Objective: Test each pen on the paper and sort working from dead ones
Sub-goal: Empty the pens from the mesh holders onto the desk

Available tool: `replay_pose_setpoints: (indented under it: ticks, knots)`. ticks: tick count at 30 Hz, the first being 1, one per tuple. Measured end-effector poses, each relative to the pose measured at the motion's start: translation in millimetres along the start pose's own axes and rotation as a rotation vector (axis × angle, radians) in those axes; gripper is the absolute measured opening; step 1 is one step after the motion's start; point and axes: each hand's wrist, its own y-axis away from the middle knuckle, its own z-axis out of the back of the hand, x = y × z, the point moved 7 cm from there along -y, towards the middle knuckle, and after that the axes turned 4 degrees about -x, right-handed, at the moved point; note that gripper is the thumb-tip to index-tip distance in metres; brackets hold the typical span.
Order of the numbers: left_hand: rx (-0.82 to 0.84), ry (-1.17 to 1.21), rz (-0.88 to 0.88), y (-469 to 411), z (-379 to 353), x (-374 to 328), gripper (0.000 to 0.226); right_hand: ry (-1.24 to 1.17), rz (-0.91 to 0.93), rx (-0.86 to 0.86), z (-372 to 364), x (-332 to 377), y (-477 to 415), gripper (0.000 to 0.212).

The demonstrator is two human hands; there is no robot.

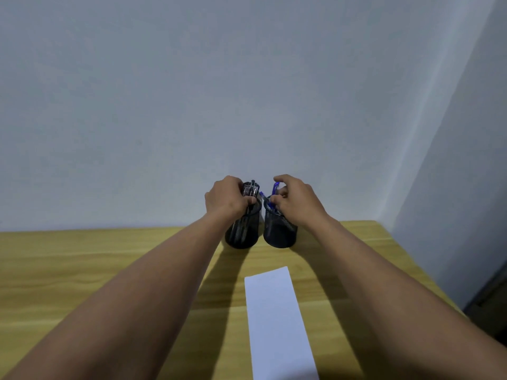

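Observation:
Two black mesh pen cups stand side by side at the far edge of the wooden table (82,264), against the wall. The left cup (242,231) holds several dark pens (251,189), and my left hand (226,200) is closed around that bunch at the cup's rim. The right cup (279,233) holds blue pens (274,189). My right hand (297,202) is over its rim, fingers curled on the blue pens. A white strip of paper (277,322) lies on the table nearer to me, between my forearms.
A pale wall rises directly behind the cups. The table's right edge runs diagonally at the right, with a dark floor area (488,303) beyond it. Bare wood stretches to the left of my left arm.

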Motion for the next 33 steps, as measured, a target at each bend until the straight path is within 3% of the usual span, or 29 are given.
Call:
replay_pose_setpoints:
  ticks: [2,7,16,22,33]
  knots:
    - [0.022,0.004,0.004,-1.2,-2.5,0.2,0.035,-0.027,-0.026,0.032,-3.2,-3.4,-0.8,0.047]
    - [0.038,0.008,-0.007,-2.4,-6.7,-3.9,0.026,0.079,-0.014,0.037,-7.4,-4.1,-6.8,0.012]
    - [0.050,-0.007,-0.003,-5.0,-10.7,-3.2,0.020,0.189,-0.013,0.045,-13.3,-9.5,-16.8,0.008]
    - [0.047,-0.012,-0.036,-2.9,-12.7,-5.2,0.021,0.221,0.010,0.015,-13.3,-12.5,-21.5,0.016]
    - [0.002,0.135,-0.087,-1.3,-8.5,-4.3,0.021,0.053,0.010,-0.107,1.6,-10.8,-16.6,0.007]
